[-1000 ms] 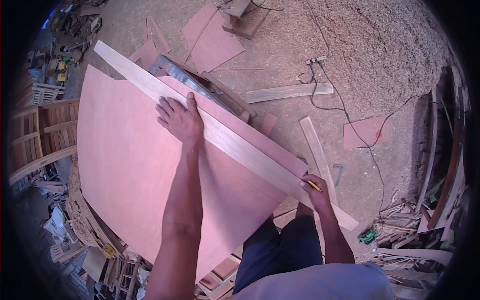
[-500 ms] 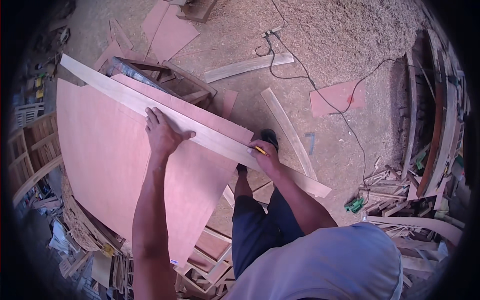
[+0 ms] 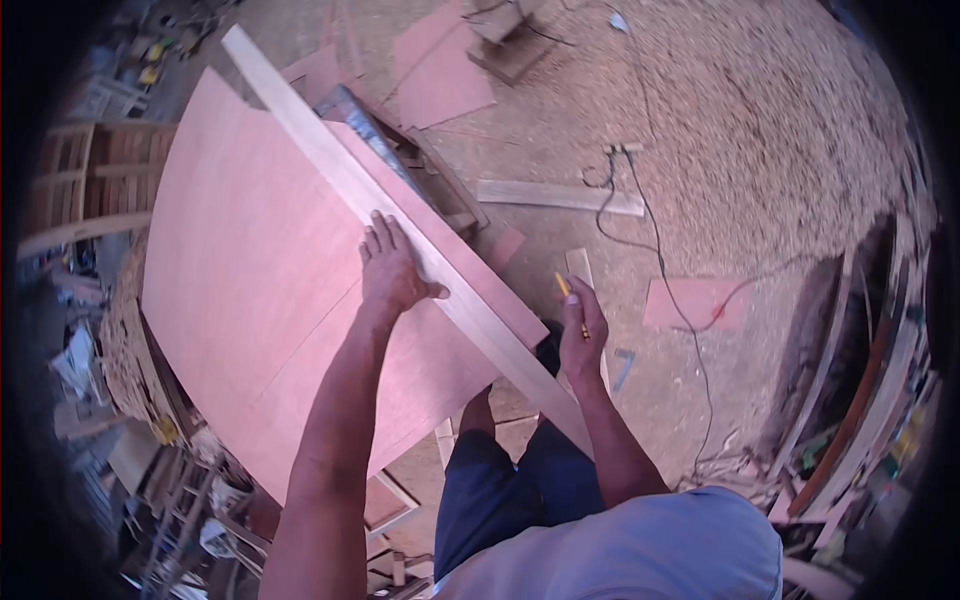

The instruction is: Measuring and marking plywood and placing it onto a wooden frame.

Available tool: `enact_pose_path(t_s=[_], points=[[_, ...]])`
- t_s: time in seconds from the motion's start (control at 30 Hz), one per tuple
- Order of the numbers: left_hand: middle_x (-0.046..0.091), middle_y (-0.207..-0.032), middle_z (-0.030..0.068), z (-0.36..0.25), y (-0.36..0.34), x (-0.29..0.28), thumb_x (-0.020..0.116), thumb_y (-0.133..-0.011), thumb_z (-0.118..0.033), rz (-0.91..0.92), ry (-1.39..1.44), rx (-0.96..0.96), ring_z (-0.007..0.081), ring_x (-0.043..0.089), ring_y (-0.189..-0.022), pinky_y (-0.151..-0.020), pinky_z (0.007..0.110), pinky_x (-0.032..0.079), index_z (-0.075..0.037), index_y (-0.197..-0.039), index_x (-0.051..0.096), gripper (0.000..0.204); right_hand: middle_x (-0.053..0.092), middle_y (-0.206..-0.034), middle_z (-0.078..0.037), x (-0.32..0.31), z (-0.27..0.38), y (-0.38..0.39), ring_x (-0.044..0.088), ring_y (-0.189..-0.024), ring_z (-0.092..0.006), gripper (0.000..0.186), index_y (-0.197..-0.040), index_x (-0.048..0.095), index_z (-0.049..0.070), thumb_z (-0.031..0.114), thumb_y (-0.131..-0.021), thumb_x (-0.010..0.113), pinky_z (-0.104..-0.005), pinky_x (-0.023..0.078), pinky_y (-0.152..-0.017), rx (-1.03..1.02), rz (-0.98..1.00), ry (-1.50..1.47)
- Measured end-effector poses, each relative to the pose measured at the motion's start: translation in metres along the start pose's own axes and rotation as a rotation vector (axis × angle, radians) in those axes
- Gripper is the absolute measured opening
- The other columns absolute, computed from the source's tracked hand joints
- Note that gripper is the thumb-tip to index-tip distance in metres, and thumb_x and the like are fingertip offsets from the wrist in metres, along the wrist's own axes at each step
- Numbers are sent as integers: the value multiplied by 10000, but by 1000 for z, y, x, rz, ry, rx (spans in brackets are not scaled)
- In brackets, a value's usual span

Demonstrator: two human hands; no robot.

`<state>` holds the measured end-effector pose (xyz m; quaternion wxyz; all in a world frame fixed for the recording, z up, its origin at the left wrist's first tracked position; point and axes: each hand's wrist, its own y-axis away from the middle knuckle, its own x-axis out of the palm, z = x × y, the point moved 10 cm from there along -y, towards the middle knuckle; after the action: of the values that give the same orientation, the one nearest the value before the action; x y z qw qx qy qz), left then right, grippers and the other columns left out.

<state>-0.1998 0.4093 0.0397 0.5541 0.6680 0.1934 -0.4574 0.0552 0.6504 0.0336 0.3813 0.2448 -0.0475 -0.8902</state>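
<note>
A large pinkish plywood sheet (image 3: 240, 260) lies before me, with a long pale wooden strip (image 3: 305, 130) running slantwise across it near its far edge. My left hand (image 3: 393, 275) presses down with spread fingers on the strip's near side and the sheet beside it; its thumb lies on the strip. Raised beyond the strip's right end, my right hand (image 3: 584, 335) grips a yellow pencil (image 3: 563, 284), tip upward and clear of the wood. A faint line (image 3: 310, 335) crosses the sheet left of my left forearm.
A wooden frame (image 3: 450, 190) stands by the sheet's far edge. On the floor are a plank (image 3: 560, 197), a black cable (image 3: 660, 265), pink board offcuts (image 3: 440, 70) and a small blue square tool (image 3: 624, 368). Shavings (image 3: 760, 120) spread far right; long timbers (image 3: 860, 400) stack at right.
My right hand has lifted off the strip with the pencil, turning its tip upward. My left hand keeps its place on the strip. The whole view has turned and shifted.
</note>
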Motion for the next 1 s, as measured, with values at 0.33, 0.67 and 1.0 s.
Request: enact_pose_path(t_s=[0.33,0.67,1.0], points=[[65,-1755,390,-6,-1,-2,1031,-557,-587,94,4,2,565,176,-1622,-1311,609,259,140,-1673,85,1634,772,-1174,-204,268,174,-129,741,-1084,-423,341,-1315,729,110,262,-1021,648,-502,587,-923,-576,367,-32],[68,-1764,371,-2,-4,2,1022,-558,-610,55,13,10,547,187,-1626,-1313,619,244,125,-1680,98,1628,797,-1111,-187,340,198,-184,754,-1081,-405,361,-1229,810,182,345,-957,636,-511,584,-983,-459,523,200],[88,-1763,366,4,2,5,1042,-534,-585,10,1,13,547,194,-1624,-1315,618,233,125,-1679,111,1639,766,-945,-213,112,78,-13,746,-909,-439,316,-1177,797,137,339,-1003,626,-547,580,-822,-397,771,537]])
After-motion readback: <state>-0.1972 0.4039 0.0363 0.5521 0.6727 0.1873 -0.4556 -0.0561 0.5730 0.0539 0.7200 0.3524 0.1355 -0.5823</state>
